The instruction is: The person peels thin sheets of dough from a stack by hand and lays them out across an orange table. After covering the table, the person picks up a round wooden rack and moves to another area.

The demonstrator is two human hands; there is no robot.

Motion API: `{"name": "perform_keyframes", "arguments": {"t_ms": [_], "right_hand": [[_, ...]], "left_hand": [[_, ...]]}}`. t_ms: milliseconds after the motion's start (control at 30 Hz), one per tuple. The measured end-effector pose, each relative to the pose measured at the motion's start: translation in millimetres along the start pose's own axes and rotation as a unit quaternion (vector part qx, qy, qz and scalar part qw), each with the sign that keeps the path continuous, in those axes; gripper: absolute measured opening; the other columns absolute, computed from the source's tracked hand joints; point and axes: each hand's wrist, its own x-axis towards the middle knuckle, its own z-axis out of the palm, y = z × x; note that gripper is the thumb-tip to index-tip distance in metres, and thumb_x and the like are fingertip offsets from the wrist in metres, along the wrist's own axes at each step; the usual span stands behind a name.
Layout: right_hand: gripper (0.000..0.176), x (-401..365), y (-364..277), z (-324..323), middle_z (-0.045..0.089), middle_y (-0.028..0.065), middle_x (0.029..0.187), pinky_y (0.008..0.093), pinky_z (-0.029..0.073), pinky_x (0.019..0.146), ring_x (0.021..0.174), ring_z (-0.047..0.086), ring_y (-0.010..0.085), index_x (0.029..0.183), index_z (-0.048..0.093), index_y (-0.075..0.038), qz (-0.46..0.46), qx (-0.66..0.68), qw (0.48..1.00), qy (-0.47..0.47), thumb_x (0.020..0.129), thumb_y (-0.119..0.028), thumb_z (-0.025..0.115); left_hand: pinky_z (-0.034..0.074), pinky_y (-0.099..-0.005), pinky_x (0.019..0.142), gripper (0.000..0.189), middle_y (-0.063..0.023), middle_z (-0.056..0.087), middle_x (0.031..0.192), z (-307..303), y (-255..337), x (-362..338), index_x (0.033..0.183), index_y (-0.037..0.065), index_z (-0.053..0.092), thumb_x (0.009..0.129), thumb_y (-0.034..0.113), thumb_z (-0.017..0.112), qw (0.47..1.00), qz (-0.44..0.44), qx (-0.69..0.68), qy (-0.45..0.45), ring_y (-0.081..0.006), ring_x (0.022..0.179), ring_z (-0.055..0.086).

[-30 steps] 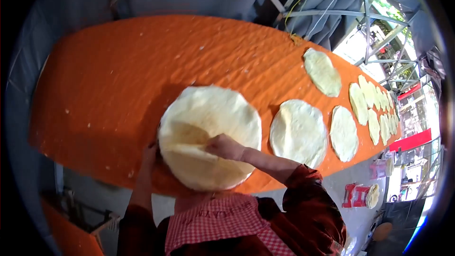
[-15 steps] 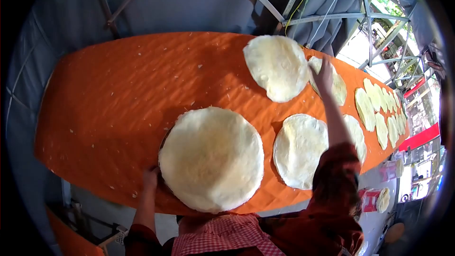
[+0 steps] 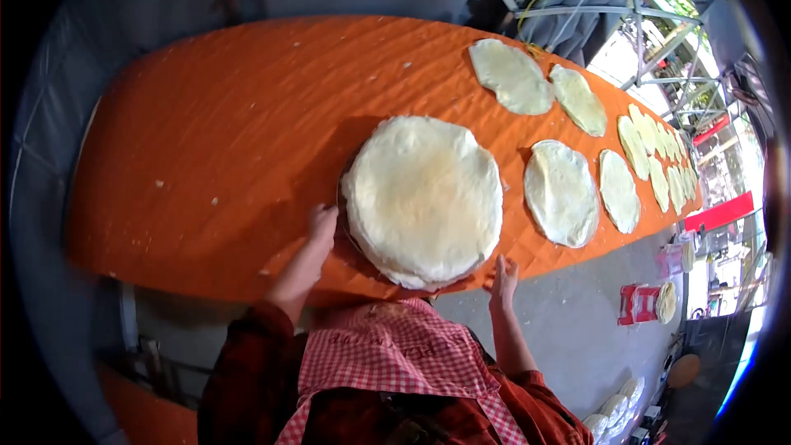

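- The thick, round stack of pale dough sheets [image 3: 424, 198] sits by the orange-covered tabletop's [image 3: 206, 148] near edge; a hard tug could tip it off.
- The left hand [image 3: 323, 225] is blurred beside it, its grip impossible to tell; an uneven push might skew the layers.
- The right hand [image 3: 503, 278], fingers spread, holding nothing, could snag the rim and tear it.

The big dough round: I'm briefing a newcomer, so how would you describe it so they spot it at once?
Start at the long orange table. At its near edge, between the person's left hand and right hand, sits the big dough round. It looks larger, thicker and rounder than the pale dough sheets spread off to its right.
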Motion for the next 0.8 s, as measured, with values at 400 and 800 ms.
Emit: {"name": "perform_keyframes", "arguments": {"t_ms": [400,800], "right_hand": [[0.06,-222.7,-56.6,221.7,0.051,0.0122,0.112,0.0415,0.045,0.085,0.109,0.047,0.0306,0.112,0.057,-0.009,-0.602,-0.391,0.595,-0.361,0.062,-0.036,0.077],[0.03,-217.4,-49.8,220.0,0.06,0.0105,0.09,0.0374,0.049,0.076,0.09,0.059,0.0288,0.088,0.063,-0.008,-0.55,-0.324,0.625,-0.45,0.069,-0.028,0.074]], "left_hand": [[0.052,-0.0374,0.063,0.032,-0.0119,0.06,0.093,-199.1,10.1,-23.5,0.111,0.0,0.054,0.08,0.008,0.052,0.987,-0.118,0.032,0.106,-0.0211,0.082,0.06],[0.051,-0.0344,0.054,0.014,-0.0097,0.061,0.079,-214.5,24.3,-58.0,0.091,-0.002,0.058,0.082,0.004,0.05,0.996,-0.033,-0.06,0.058,-0.0205,0.064,0.061]]}}
